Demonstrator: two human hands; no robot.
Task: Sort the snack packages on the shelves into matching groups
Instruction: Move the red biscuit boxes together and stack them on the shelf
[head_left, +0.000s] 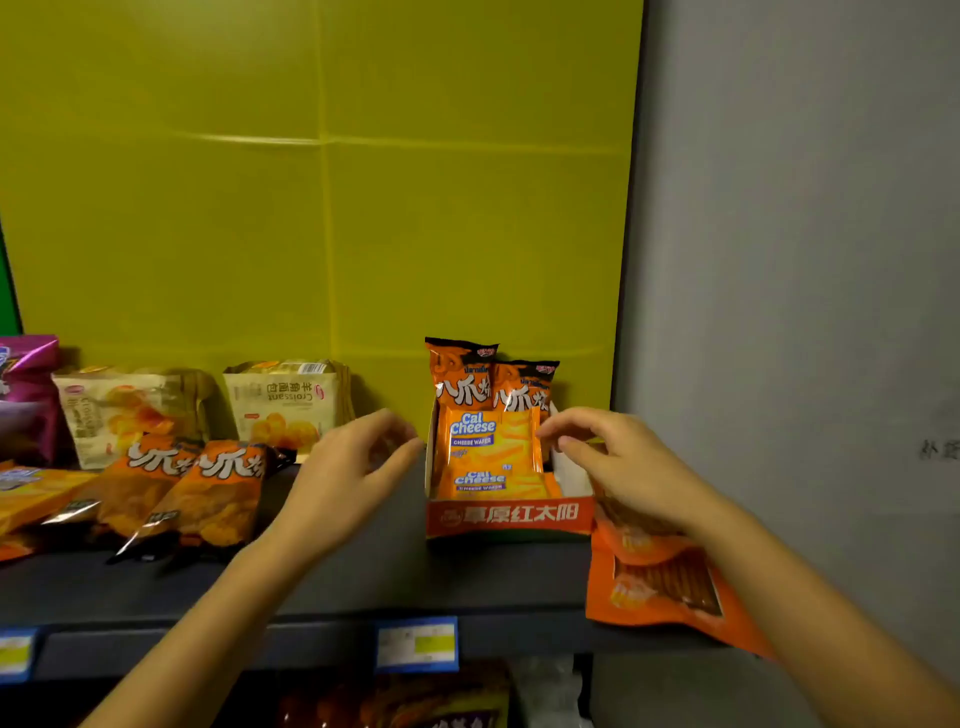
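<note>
- The box (509, 514) on the shelf (363, 566) holds wafer packs (488, 447) stacked at its front. Two upright chip bags (460, 379) stand behind them, so this group looks mixed.
- Two more chip bags (208, 499) of the same print lie flat well to the left, apart from their matches. Judging by this, the sorting is partly done at best.
- The croissant packs (285, 405) stand in two stacks at the back and seem already grouped.
- The yellow packs (31, 488) at the far left may be wafers too; the print is too blurred to tell.
- The left hand (353, 467) hovers just beside the box's left wall, its fingers loosely curled and holding nothing.
- The right hand (618, 462) is at the box's right wall with its fingertips at the wafer pack's edge. I cannot tell whether they pinch it.
- An orange pouch (665, 587) lies under the right wrist and overhangs the shelf edge, so it could slip.
- A purple bag (28, 395) and a price tag (417, 644) are also around.
</note>
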